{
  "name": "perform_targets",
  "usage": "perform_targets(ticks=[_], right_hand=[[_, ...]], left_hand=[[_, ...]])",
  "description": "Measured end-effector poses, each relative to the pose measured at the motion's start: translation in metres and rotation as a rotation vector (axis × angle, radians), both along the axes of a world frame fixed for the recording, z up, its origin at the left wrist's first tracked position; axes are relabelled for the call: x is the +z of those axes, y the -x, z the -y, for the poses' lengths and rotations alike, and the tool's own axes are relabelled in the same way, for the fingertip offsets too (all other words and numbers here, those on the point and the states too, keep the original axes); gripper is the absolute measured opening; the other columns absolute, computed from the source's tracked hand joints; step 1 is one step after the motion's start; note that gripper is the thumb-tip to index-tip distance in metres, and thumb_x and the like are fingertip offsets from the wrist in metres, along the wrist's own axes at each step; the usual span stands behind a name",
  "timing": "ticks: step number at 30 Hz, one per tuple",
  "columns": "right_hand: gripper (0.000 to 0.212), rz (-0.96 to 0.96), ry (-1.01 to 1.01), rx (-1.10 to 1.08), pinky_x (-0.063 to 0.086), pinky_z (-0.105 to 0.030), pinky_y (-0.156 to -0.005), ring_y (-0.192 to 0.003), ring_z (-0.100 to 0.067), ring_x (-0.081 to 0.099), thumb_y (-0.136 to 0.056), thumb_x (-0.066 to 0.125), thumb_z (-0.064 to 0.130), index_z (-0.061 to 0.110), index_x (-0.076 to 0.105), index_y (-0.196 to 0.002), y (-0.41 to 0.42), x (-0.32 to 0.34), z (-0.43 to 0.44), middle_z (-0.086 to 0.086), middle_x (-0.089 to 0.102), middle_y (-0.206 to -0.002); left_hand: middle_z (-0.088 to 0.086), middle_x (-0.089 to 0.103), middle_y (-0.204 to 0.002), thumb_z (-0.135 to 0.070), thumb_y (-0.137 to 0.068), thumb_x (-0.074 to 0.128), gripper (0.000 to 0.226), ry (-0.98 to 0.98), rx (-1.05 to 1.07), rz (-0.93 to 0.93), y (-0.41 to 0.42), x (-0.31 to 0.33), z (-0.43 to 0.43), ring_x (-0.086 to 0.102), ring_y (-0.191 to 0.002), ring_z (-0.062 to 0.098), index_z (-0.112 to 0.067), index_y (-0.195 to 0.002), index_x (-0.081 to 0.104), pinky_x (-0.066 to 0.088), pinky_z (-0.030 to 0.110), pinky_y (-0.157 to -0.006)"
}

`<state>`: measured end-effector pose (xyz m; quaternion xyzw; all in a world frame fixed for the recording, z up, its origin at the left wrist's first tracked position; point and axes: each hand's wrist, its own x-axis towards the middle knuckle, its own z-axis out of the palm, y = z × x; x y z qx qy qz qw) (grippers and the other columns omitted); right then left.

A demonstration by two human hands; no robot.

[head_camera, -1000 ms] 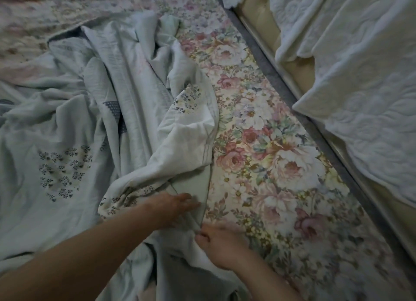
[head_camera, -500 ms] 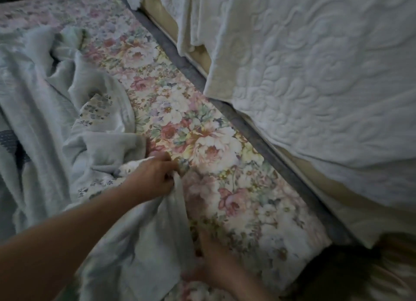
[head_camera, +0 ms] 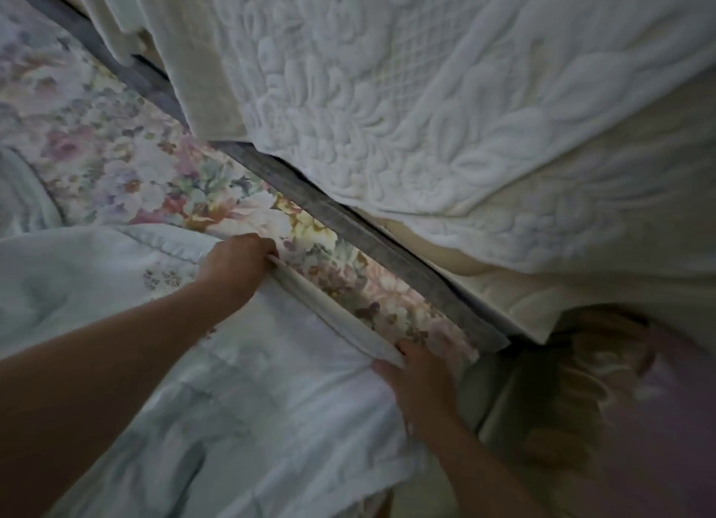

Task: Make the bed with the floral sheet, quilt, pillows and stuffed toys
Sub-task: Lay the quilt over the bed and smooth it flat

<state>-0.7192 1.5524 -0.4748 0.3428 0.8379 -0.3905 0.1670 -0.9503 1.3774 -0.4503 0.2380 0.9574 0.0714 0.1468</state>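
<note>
Both hands grip the quilt's [head_camera: 240,420] rolled edge: the left hand [head_camera: 236,266] curls over it farther up the bed, and the right hand [head_camera: 420,382] pinches it near the bed's corner. The quilt is pale, creased, with small flower prints, and lies bunched over the floral sheet [head_camera: 162,176]. A bare band of sheet runs between the stretched edge and a grey border strip [head_camera: 348,227]. A white embossed cover [head_camera: 387,91] hangs just beyond the strip.
</note>
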Motion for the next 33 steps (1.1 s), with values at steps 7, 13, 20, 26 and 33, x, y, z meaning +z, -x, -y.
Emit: perform_targets(ticks=[7, 13, 20, 26, 33], right_hand=[[0.037, 0.012, -0.322, 0.102, 0.046, -0.034, -0.089, -0.109, -0.026, 0.059, -0.093, 0.059, 0.046, 0.018, 0.063, -0.116, -0.011, -0.008, -0.090, -0.005, 0.066, -0.113], [0.036, 0.027, -0.271, 0.015, 0.047, -0.034, -0.092, -0.108, -0.024, 0.060, -0.094, 0.056, 0.048, 0.017, 0.060, -0.113, -0.025, -0.023, -0.111, -0.002, 0.066, -0.111], [0.038, 0.148, 0.008, -0.071, 0.040, -0.026, -0.077, -0.092, -0.012, 0.054, -0.087, 0.062, 0.048, 0.023, 0.053, -0.115, -0.044, -0.026, -0.104, 0.008, 0.056, -0.100], [0.017, 0.181, -0.008, -0.053, 0.040, -0.025, -0.068, -0.082, -0.019, 0.057, -0.088, 0.068, 0.031, 0.018, 0.056, -0.083, -0.054, -0.028, -0.127, 0.004, 0.055, -0.080], [0.019, 0.001, -0.578, -0.084, 0.046, -0.033, -0.079, -0.095, -0.027, 0.062, -0.091, 0.065, 0.027, 0.011, 0.064, -0.101, -0.027, -0.048, -0.126, -0.009, 0.067, -0.099]], left_hand=[[0.013, 0.058, -0.119, -0.017, -0.096, 0.053, 0.028, -0.130, -0.133, -0.020, -0.020, -0.020, -0.115, 0.058, -0.107, 0.036, -0.016, -0.121, 0.066, 0.045, 0.038, -0.085], [0.015, 0.053, -0.131, -0.019, -0.098, 0.051, 0.030, -0.042, -0.112, 0.070, -0.025, -0.047, -0.146, 0.054, -0.115, 0.038, -0.018, -0.126, 0.063, 0.044, 0.038, -0.094], [0.012, 0.055, -0.131, -0.021, -0.096, 0.055, 0.032, -0.128, -0.128, 0.028, -0.027, -0.056, -0.141, 0.058, -0.110, 0.038, -0.021, -0.127, 0.064, 0.048, 0.042, -0.090], [0.018, 0.056, -0.122, -0.018, -0.097, 0.052, 0.029, -0.167, -0.038, -0.040, -0.022, -0.053, -0.150, 0.057, -0.106, 0.039, -0.011, -0.122, 0.065, 0.041, 0.039, -0.080], [0.018, 0.034, -0.146, -0.004, -0.093, 0.050, 0.044, -0.228, 0.018, 0.030, -0.023, -0.061, -0.146, 0.054, -0.110, 0.043, -0.007, -0.137, 0.045, 0.046, 0.045, -0.088]])
